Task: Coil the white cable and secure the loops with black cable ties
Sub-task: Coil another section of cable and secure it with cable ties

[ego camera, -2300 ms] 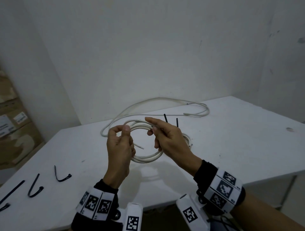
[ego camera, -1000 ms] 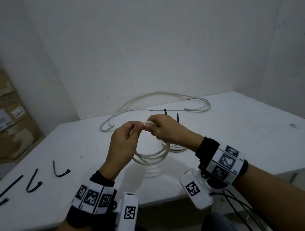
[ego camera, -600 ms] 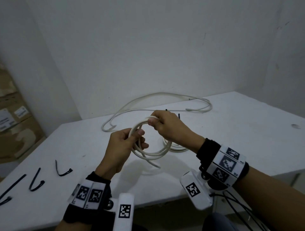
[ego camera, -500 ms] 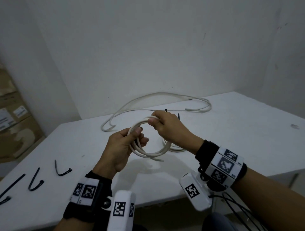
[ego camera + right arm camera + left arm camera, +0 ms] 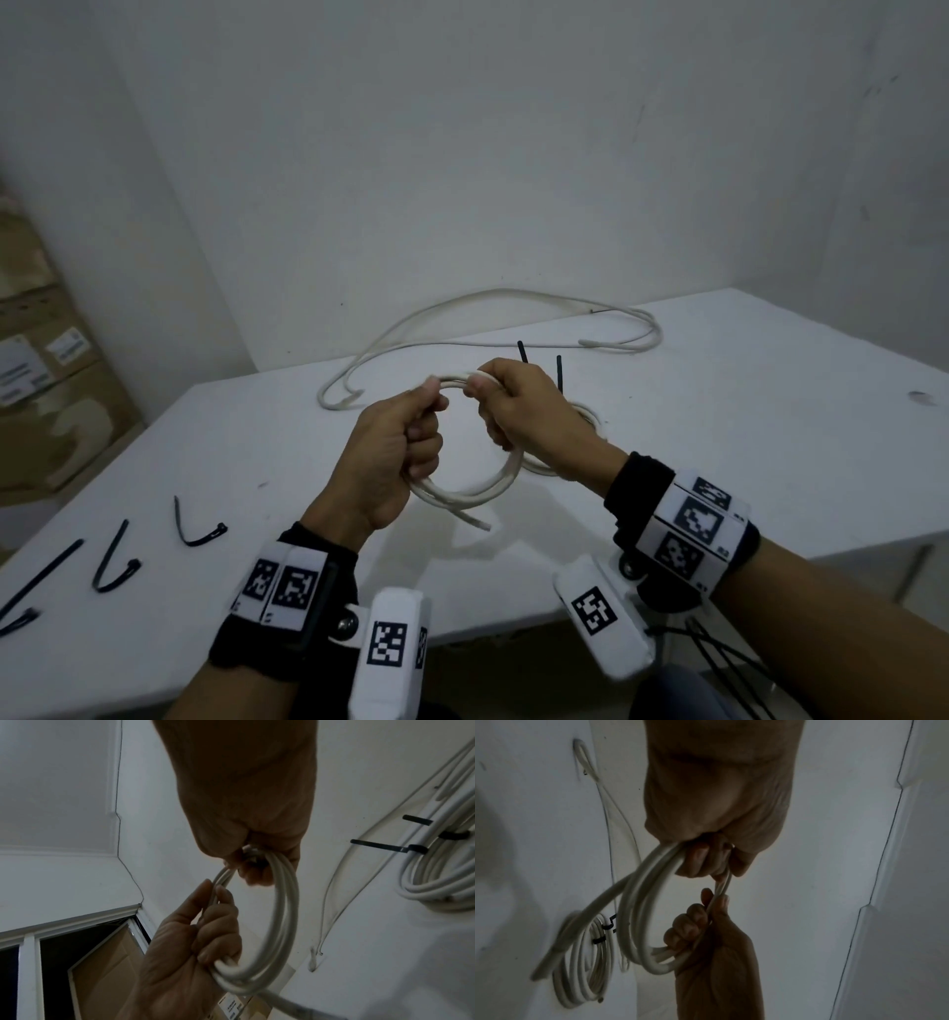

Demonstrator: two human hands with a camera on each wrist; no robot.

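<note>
White cable (image 5: 464, 496) is wound into a small coil of several loops, held up above the white table (image 5: 770, 462) between both hands. The left hand (image 5: 390, 462) grips the left side of the coil, its fingers curled round the bundled strands and its thumb and forefinger pinching the top arc. The right hand (image 5: 518, 406) grips the right side, fingers curled round the strands, with its fingertips pinching the same top arc just beside the left thumb. A short free end (image 5: 475, 523) of the cable sticks out below the coil, toward the near edge of the table.

In the left wrist view the loops (image 5: 639, 912) pass through the closed left fist and curve down into the right hand (image 5: 706, 933). In the right wrist view the strands (image 5: 285, 902) run from the right fist down to the left hand (image 5: 195, 943).

Behind the right hand, a second coil (image 5: 437, 878) lies flat on the table, bound with two black cable ties (image 5: 385, 846) whose tails (image 5: 558, 372) stand up past the knuckles. Another loose white cable (image 5: 488, 318) trails along the far edge of the table by the wall.

On the left part of the table lie three loose black ties (image 5: 197, 529), bent and well apart from the hands. Cardboard boxes (image 5: 46, 370) stand beside the table on the left.
</note>
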